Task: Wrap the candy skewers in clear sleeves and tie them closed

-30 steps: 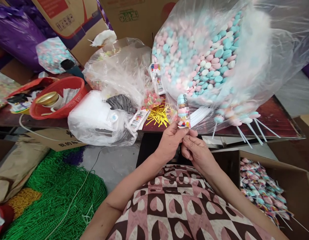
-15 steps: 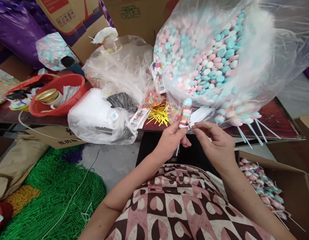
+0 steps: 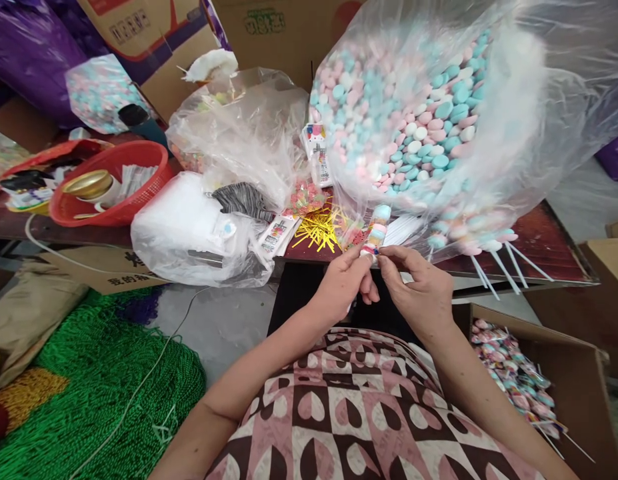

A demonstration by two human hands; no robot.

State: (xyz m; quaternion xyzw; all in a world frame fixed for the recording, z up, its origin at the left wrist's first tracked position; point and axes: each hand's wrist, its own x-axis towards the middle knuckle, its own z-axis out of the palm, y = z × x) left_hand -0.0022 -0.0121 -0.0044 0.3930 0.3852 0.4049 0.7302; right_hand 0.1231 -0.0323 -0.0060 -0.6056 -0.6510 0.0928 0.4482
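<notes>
My left hand (image 3: 345, 283) pinches the base of a candy stick (image 3: 377, 230), a stack of pink, white and blue sweets in a clear printed wrapper, held just before the table edge. My right hand (image 3: 419, 288) meets it from the right, fingertips pinched at the same spot on the wrapper's neck. Behind them a heap of yellow twist ties (image 3: 319, 230) lies on the dark table (image 3: 543, 233). A huge clear bag of pastel candies (image 3: 419, 120) towers over the hands, with stick lollipops (image 3: 489, 243) poking out below it.
A cardboard box (image 3: 583, 373) of wrapped lollipops (image 3: 513, 373) stands at the lower right. A red basket (image 3: 113, 180) holds a gold tin, beside white and clear plastic bags (image 3: 199, 233). Green beaded strands (image 3: 99, 393) pile on the floor at left. Cardboard cartons stand behind.
The right hand left the stick's lower end, swung out to the right, then came back to pinch the wrapper neck. The candy stick tilted rightward and sits slightly lower.
</notes>
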